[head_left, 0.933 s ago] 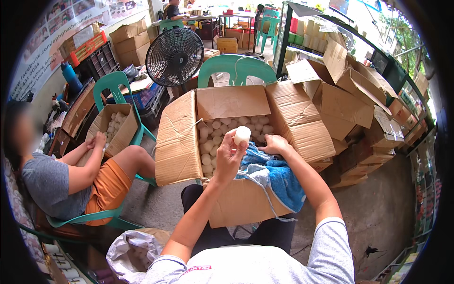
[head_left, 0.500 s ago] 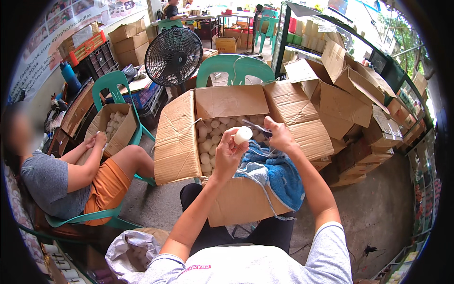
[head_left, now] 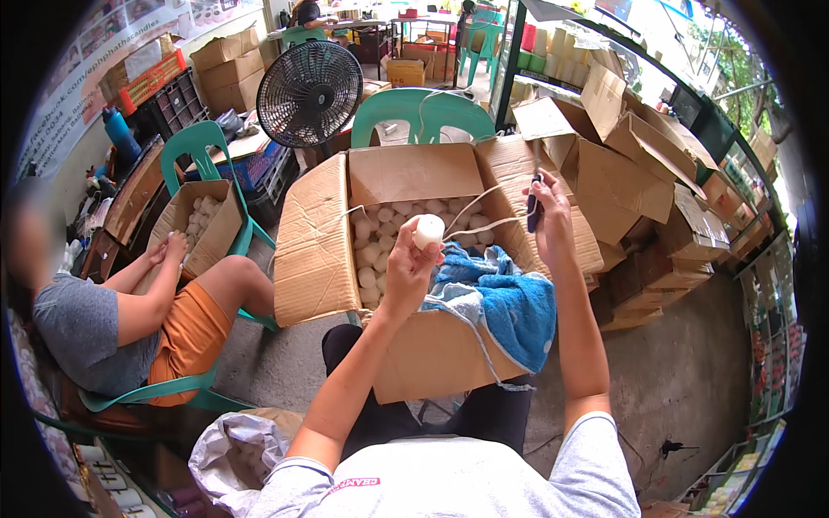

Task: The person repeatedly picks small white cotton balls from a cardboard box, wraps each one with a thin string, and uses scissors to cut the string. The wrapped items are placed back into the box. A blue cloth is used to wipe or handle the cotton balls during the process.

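1. Your left hand (head_left: pixel 409 272) pinches a white candle (head_left: pixel 429 231) above the open cardboard box (head_left: pixel 432 358); a loose grip could drop it onto the white pieces (head_left: pixel 371 255) inside, chipping it.
2. The white cord (head_left: pixel 477 199) loops over the box; snagging could jerk your right hand (head_left: pixel 551 210).
3. The blue towel (head_left: pixel 518 315) overhangs the near right edge; your forearm could drag it off.
4. Your right hand wraps the dark-handled tool (head_left: pixel 534 205), shaft up; a hasty swing could jab your fingers.

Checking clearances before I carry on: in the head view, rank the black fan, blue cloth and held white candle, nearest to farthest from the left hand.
1. White candle: held in the left hand.
2. Blue cloth: to the hand's right, draped over the open box.
3. Black fan: beyond the box, up and left.
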`<control>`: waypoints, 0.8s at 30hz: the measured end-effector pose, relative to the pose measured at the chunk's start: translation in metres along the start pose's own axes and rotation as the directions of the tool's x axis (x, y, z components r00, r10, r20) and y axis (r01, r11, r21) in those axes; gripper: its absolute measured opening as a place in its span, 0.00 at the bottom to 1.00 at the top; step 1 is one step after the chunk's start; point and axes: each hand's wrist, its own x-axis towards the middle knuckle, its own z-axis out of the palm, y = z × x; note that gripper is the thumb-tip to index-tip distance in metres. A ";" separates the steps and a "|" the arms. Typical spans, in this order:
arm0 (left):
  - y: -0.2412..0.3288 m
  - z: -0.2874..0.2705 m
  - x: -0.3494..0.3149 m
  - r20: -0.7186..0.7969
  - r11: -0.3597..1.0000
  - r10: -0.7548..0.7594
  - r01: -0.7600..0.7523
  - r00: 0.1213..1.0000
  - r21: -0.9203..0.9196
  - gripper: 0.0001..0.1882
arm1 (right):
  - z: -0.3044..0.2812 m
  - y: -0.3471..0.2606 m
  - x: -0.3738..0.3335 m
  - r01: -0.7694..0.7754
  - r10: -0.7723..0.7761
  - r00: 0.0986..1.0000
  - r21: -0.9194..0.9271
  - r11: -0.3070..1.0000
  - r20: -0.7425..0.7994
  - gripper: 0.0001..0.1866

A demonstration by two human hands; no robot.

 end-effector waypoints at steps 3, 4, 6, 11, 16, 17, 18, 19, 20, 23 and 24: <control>-0.001 0.000 -0.002 0.022 1.000 0.023 -0.023 0.999 0.019 0.22 | 0.010 -0.013 -0.017 -0.033 0.020 0.998 0.250 0.968 0.054 0.25; -0.001 -0.002 -0.002 0.028 0.999 0.034 -0.035 0.999 0.033 0.22 | 0.019 -0.024 -0.024 -0.040 0.013 0.996 0.290 0.956 0.093 0.25; -0.001 -0.002 -0.002 0.038 0.998 0.043 -0.045 0.998 0.042 0.23 | 0.018 -0.030 -0.029 -0.079 0.026 0.987 0.336 0.939 0.161 0.25; -0.003 -0.003 -0.003 0.009 0.997 0.027 -0.027 1.000 0.077 0.22 | 0.008 -0.055 -0.028 0.442 -0.176 0.894 -0.876 0.190 0.413 0.22; -0.003 -0.002 -0.002 -0.019 0.997 0.002 0.000 1.000 0.081 0.21 | -0.026 -0.086 -0.009 0.607 0.168 0.792 -0.732 -0.310 0.586 0.26; -0.004 -0.002 -0.002 -0.016 0.997 -0.001 0.002 1.000 0.078 0.21 | -0.033 -0.093 -0.007 0.627 0.212 0.776 -0.692 -0.357 0.594 0.26; -0.004 -0.001 -0.001 -0.015 0.997 -0.003 0.004 1.000 0.075 0.21 | -0.035 -0.108 -0.005 0.615 0.255 0.786 -0.667 -0.420 0.563 0.25; -0.004 -0.001 -0.001 -0.012 0.996 -0.005 0.006 1.000 0.084 0.21 | -0.038 -0.121 -0.003 0.601 0.294 0.797 -0.638 -0.482 0.528 0.25; -0.004 0.000 -0.001 -0.009 0.996 -0.007 0.008 1.000 0.093 0.21 | -0.047 -0.124 0.001 0.568 0.196 0.809 -0.649 -0.506 0.554 0.26; -0.001 0.000 -0.001 -0.009 0.994 -0.001 0.002 1.000 0.110 0.21 | -0.046 -0.162 0.007 0.401 0.075 0.916 -0.880 -0.254 0.395 0.28; 0.000 0.000 -0.001 -0.011 0.994 0.003 -0.002 1.000 0.113 0.21 | -0.050 -0.161 0.006 0.364 -0.033 0.927 -0.917 -0.163 0.374 0.28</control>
